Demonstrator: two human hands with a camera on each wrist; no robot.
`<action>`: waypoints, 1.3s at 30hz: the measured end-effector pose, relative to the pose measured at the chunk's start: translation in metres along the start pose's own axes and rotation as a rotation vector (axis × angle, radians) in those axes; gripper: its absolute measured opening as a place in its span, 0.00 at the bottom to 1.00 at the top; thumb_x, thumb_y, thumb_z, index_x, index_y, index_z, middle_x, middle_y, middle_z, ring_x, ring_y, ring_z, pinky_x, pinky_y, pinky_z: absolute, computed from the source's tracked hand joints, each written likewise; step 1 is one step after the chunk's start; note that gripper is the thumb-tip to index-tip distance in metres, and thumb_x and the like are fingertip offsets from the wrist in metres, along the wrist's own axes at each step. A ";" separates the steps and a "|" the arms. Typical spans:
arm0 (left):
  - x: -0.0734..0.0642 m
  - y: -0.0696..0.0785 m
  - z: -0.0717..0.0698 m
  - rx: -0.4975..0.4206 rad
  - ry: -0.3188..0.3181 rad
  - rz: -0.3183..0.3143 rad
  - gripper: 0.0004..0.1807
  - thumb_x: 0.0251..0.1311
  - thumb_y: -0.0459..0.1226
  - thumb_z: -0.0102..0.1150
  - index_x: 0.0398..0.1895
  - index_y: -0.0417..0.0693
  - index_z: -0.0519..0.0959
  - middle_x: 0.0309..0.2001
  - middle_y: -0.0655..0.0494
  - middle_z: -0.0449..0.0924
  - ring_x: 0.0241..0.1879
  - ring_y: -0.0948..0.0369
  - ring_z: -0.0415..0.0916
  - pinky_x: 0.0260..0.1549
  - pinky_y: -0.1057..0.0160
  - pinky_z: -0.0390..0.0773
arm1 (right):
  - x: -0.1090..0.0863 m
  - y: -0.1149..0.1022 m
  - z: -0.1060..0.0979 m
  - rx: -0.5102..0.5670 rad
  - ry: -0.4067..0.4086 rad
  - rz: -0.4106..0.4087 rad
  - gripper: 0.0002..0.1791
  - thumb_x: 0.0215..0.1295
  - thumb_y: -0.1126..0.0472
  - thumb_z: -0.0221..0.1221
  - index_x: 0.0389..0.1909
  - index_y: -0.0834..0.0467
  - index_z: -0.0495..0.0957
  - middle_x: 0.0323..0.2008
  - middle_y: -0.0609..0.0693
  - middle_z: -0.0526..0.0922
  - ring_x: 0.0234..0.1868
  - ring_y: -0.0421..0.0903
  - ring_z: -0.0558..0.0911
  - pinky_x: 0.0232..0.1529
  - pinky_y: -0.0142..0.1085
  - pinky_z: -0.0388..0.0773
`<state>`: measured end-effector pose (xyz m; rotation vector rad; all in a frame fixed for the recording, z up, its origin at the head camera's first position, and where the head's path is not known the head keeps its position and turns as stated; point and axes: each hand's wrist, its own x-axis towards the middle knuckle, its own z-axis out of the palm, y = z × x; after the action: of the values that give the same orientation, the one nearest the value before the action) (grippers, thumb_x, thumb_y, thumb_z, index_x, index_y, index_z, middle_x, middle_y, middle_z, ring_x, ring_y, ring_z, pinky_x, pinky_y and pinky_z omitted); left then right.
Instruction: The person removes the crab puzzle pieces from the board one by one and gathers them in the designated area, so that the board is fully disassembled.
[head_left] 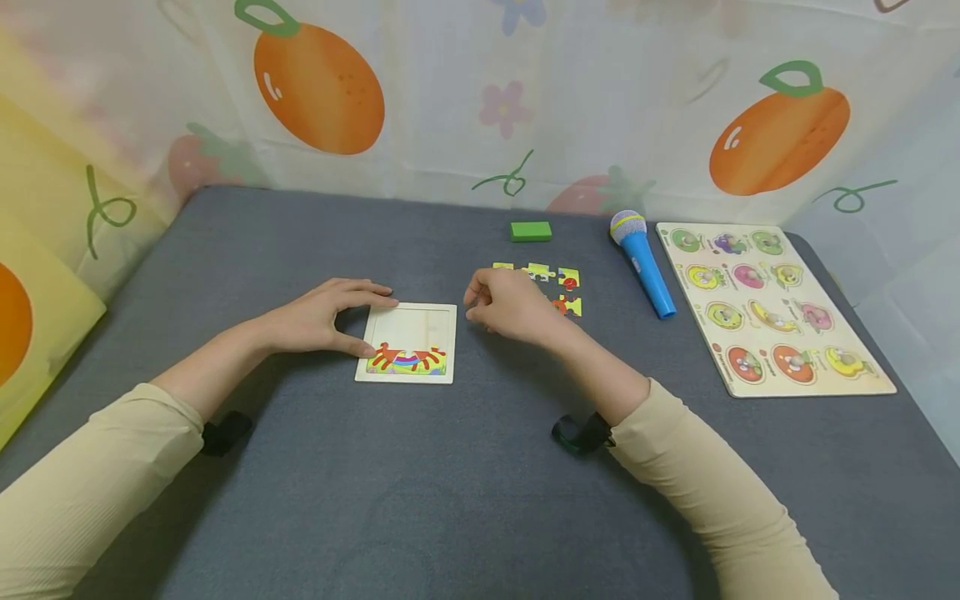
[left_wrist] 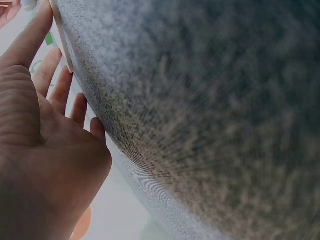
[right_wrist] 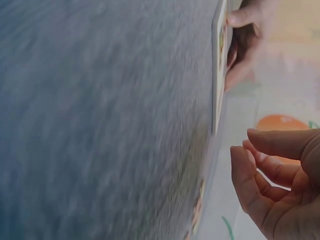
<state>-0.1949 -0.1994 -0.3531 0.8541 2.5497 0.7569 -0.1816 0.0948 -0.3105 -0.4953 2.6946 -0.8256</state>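
Note:
A small square wooden puzzle tray (head_left: 411, 327) lies on the dark table, its lower part filled with a strip showing red legs and rainbow colours. At the tray's left side rests my left hand (head_left: 330, 317), thumb on the lower left edge and fingers at the upper left corner. Right of the tray hovers my right hand (head_left: 513, 307). Its fingers bend toward the thumb with a gap between, and I see nothing held in the right wrist view. Loose yellow and red puzzle pieces (head_left: 569, 278) lie behind that hand, which partly hides them.
A green block (head_left: 531, 232) sits near the back edge. To the right lie a blue toy microphone (head_left: 647, 265) and a wooden board (head_left: 812, 385) with several fruit pictures. A fruit-print cloth (head_left: 442, 92) hangs behind the table.

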 end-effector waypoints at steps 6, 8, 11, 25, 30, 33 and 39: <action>0.001 0.000 0.000 0.002 -0.002 -0.003 0.40 0.52 0.51 0.72 0.70 0.55 0.71 0.75 0.49 0.62 0.76 0.42 0.48 0.69 0.33 0.51 | 0.004 -0.011 0.009 0.029 -0.029 -0.048 0.05 0.65 0.64 0.61 0.40 0.59 0.80 0.22 0.49 0.78 0.21 0.42 0.80 0.28 0.30 0.73; 0.001 0.000 0.000 -0.002 -0.003 -0.007 0.40 0.52 0.51 0.72 0.70 0.55 0.71 0.75 0.49 0.61 0.76 0.42 0.48 0.69 0.33 0.51 | 0.006 -0.016 0.012 0.036 -0.040 -0.070 0.06 0.65 0.64 0.60 0.41 0.59 0.80 0.22 0.48 0.77 0.20 0.42 0.78 0.27 0.29 0.71; 0.000 0.001 -0.001 -0.006 -0.004 -0.007 0.40 0.52 0.51 0.72 0.69 0.55 0.71 0.75 0.49 0.61 0.76 0.42 0.48 0.69 0.33 0.52 | 0.008 -0.023 0.016 0.045 -0.064 -0.096 0.07 0.65 0.64 0.60 0.42 0.59 0.81 0.21 0.47 0.75 0.20 0.40 0.76 0.26 0.28 0.68; -0.003 0.002 -0.003 -0.046 -0.008 -0.011 0.39 0.52 0.51 0.72 0.69 0.57 0.71 0.75 0.50 0.60 0.77 0.42 0.45 0.69 0.31 0.49 | 0.018 -0.051 0.041 0.076 -0.252 -0.160 0.15 0.61 0.65 0.65 0.49 0.59 0.78 0.26 0.46 0.81 0.24 0.39 0.79 0.28 0.26 0.72; -0.003 0.002 -0.002 -0.041 -0.007 -0.004 0.39 0.52 0.51 0.73 0.69 0.56 0.71 0.75 0.50 0.61 0.77 0.41 0.46 0.69 0.31 0.50 | 0.019 -0.053 0.045 0.077 -0.284 -0.193 0.19 0.61 0.67 0.63 0.54 0.61 0.75 0.26 0.46 0.80 0.22 0.39 0.78 0.26 0.26 0.72; -0.003 0.002 -0.002 -0.040 -0.004 0.002 0.39 0.52 0.50 0.73 0.68 0.56 0.72 0.75 0.49 0.61 0.77 0.41 0.46 0.69 0.31 0.50 | 0.021 -0.051 0.047 0.065 -0.294 -0.211 0.20 0.60 0.67 0.64 0.54 0.61 0.74 0.26 0.46 0.79 0.22 0.37 0.76 0.26 0.25 0.70; -0.003 0.000 -0.002 -0.038 -0.004 -0.004 0.38 0.52 0.51 0.73 0.68 0.59 0.72 0.75 0.50 0.60 0.77 0.41 0.47 0.68 0.30 0.50 | 0.022 -0.047 0.048 0.059 -0.301 -0.218 0.20 0.58 0.67 0.66 0.51 0.60 0.75 0.26 0.45 0.79 0.23 0.37 0.74 0.27 0.25 0.69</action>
<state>-0.1934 -0.2014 -0.3513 0.8379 2.5237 0.7993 -0.1724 0.0261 -0.3250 -0.8386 2.3630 -0.8093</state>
